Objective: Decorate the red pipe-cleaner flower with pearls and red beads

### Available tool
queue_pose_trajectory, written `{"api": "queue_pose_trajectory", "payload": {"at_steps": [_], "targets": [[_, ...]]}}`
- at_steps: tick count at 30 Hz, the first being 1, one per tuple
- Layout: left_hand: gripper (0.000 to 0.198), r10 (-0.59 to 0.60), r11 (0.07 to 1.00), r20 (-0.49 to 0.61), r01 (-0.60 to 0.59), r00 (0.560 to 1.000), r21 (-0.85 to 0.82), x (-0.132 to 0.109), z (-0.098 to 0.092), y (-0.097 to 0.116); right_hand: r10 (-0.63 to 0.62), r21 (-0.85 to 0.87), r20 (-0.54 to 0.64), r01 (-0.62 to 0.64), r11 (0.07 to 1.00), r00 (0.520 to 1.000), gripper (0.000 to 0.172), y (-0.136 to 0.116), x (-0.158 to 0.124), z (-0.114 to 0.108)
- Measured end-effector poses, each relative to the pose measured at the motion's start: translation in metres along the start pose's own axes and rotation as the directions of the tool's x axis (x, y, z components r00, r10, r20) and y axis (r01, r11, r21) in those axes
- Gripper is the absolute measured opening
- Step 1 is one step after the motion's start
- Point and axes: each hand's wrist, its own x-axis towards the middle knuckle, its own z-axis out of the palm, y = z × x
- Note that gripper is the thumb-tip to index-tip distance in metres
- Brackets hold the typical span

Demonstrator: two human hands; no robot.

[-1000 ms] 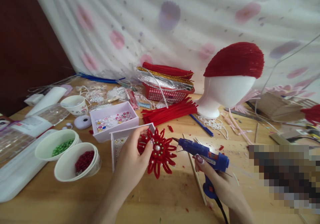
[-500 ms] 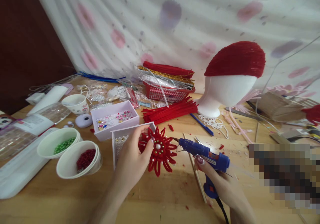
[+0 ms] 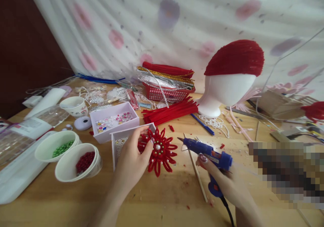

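Red looped-petal flower, pearl centre, ringed by green beads

Up at twelve, a flower-printed curtain drapes across the back! In front sits a red basket, piled with bundles. Half past two: a white mannequin head wearing a red cap! Nine o'clock, a printed cup; eight, dark red beads.

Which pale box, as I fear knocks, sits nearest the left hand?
The front box, partly hidden by the left hand and holding pearly beads; the rear box holds coloured gems.
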Motion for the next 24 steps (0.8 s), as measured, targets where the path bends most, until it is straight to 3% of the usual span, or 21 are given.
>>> {"api": "queue_pose_trajectory", "payload": {"at_steps": [5,9,16,24], "targets": [[0.045,-0.016,0.999,-0.008,0.017,1.000,0.028,0.001,0.002,-0.006,0.076,-0.123,-0.203,-0.102,0.987,0.976,0.049,0.030,0.011,-0.046],[0.049,-0.028,0.999,-0.010,0.028,1.000,0.043,0.004,0.004,-0.012,0.086,-0.297,-0.177,-0.137,0.945,0.980,0.051,0.053,0.018,-0.073],[0.052,-0.005,0.995,-0.003,0.005,1.000,0.101,0.007,0.002,-0.014,0.055,-0.434,-0.132,-0.107,0.894,0.990,0.054,0.068,0.017,-0.075],[0.051,0.041,0.987,-0.010,-0.039,0.999,0.157,0.011,0.003,-0.019,0.018,-0.491,-0.139,-0.085,0.867,0.990,0.056,0.066,-0.003,-0.079]]}}
